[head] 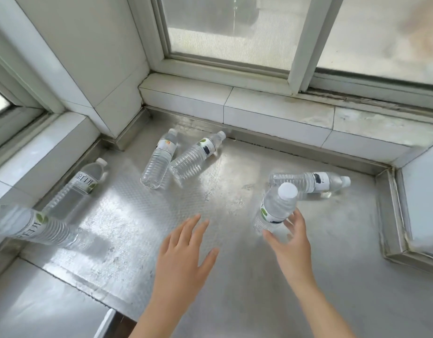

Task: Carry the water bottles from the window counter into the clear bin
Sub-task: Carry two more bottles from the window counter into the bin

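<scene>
Left hand (183, 254) is reaching forward over the steel counter (235, 276), palm down, fingers straight and spread, holding nothing. It is hovering near the counter's middle, apart from every bottle.

Right hand (289, 242) is reaching toward the upright bottle (275, 208). Fingers are spread and lightly bent around the bottle's lower right side; fingertips are at or just beside the label, thumb below near the base. Cannot tell whether they are actually touching; no closed grip is showing.

Upright bottle is standing on the counter, tilting slightly toward the camera, white cap on top.

Right bottle (310, 182) is lying on its side just behind the upright one, cap pointing right.

Two centre bottles are lying near the back wall, bases toward the camera, nearly touching: centre-left bottle (159, 159) and centre-right bottle (198, 154), caps pointing up and right.

Left bottle (80, 189) is lying along the left tiled edge, cap pointing away.

Blurred bottle (30, 224) is sitting at the far left edge of the frame, label partly visible; too blurred to say how it is resting.

Window (235, 32) is running behind the tiled sill (271, 111).
</scene>
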`<action>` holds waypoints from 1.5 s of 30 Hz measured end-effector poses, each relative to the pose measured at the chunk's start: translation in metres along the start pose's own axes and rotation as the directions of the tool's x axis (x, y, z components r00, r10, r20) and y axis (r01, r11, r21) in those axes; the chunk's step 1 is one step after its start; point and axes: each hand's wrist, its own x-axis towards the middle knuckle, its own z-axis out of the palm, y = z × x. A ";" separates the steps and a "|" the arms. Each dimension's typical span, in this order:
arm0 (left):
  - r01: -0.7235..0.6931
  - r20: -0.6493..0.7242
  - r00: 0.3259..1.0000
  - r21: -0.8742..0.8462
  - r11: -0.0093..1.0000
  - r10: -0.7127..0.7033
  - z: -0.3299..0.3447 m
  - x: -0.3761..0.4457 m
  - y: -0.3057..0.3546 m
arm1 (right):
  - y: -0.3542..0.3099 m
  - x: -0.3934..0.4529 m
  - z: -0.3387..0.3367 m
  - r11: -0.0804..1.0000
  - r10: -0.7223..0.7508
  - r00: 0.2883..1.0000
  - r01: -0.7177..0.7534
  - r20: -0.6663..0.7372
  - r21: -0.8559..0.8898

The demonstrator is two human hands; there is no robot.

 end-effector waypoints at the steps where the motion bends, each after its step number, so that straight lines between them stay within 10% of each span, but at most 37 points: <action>1: 0.006 0.015 1.000 -0.002 1.000 -0.006 0.003 0.005 -0.002 | 0.002 0.003 0.002 1.000 0.006 1.000 -0.006 -0.010 0.021; 33: 0.125 0.291 0.954 -0.168 0.978 -0.072 0.053 0.304 -0.076 | -0.048 0.010 0.058 0.962 0.170 0.939 -0.093 -0.298 0.256; 45: 0.403 0.504 0.857 -0.785 0.470 0.107 -0.003 0.181 -0.016 | -0.054 -0.057 0.020 0.934 0.275 0.860 -0.132 -0.431 0.331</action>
